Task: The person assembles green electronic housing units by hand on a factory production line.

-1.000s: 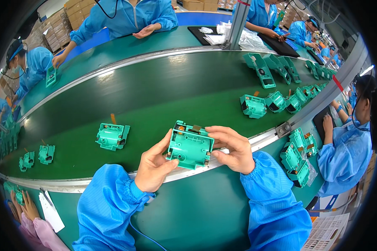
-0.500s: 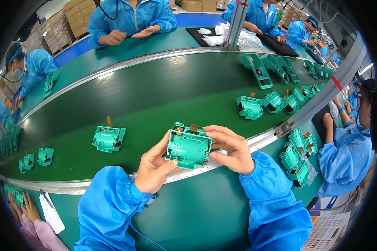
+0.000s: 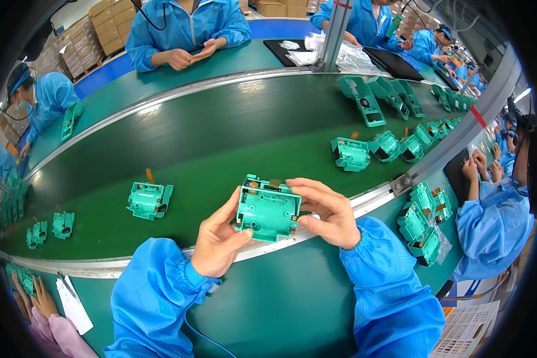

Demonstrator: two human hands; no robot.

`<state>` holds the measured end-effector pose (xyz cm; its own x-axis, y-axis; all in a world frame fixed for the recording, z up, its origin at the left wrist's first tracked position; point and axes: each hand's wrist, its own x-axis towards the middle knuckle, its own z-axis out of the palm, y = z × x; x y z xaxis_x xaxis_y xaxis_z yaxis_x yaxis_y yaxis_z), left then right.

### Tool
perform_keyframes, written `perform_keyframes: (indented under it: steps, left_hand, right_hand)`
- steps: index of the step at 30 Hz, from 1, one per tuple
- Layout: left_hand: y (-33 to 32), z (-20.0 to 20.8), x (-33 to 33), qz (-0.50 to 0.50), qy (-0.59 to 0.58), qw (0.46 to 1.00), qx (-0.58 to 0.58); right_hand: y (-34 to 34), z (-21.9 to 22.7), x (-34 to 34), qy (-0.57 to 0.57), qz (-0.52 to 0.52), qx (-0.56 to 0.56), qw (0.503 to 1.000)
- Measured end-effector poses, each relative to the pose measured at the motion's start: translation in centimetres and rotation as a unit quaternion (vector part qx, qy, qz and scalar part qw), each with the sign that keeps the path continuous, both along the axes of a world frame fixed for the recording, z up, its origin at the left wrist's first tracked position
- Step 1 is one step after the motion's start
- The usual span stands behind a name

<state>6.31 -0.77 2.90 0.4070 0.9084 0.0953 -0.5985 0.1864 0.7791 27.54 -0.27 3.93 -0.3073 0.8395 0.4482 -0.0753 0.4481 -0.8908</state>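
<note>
Two bare hands of yours hold one green case (image 3: pixel 267 213), and it is above the metal rail (image 3: pixel 376 203), between the belt (image 3: pixel 209 137) and your table (image 3: pixel 274 304). Your left hand (image 3: pixel 222 238) is closed on the left side of the case: the thumb lies at the lower corner, and the fingers go behind it. Your right hand (image 3: pixel 327 212) is half curled at the other side, with fingertips at the upper right corner and the thumb at the right edge; how strongly it presses, I cannot tell. The hollow side of the case is facing you, and a short brown strip (image 3: pixel 275 184) stands at its top edge. On the belt, to the left, there is a separate case (image 3: pixel 149 200), well apart from your hands. On the right of your table, several cases (image 3: pixel 416 222) lie close together.
</note>
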Motion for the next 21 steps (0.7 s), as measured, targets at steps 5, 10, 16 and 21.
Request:
perform_keyframes:
  steps: [5, 10, 16, 21]
  left_hand:
    - [-0.2, 0.8, 0.3, -0.007, -0.028, 0.999, -0.02]
    - [-0.2, -0.4, -0.1, 0.018, 0.003, 1.0, 0.013]
    - [-1.0, -0.4, -0.6, 0.038, 0.068, 0.996, 0.043]
    - [-0.6, 0.5, 0.3, 0.018, 0.008, 1.0, 0.015]
  right_hand:
    - [-0.8, 0.3, -1.1, 0.156, 0.026, -0.169, 0.973]
    - [-1.5, 0.7, -2.0, 0.286, 0.116, -0.344, 0.887]
    - [-2.5, 0.3, -3.1, 0.363, 0.129, -0.359, 0.85]
    - [-2.8, 1.3, -2.9, 0.383, 0.118, -0.337, 0.852]
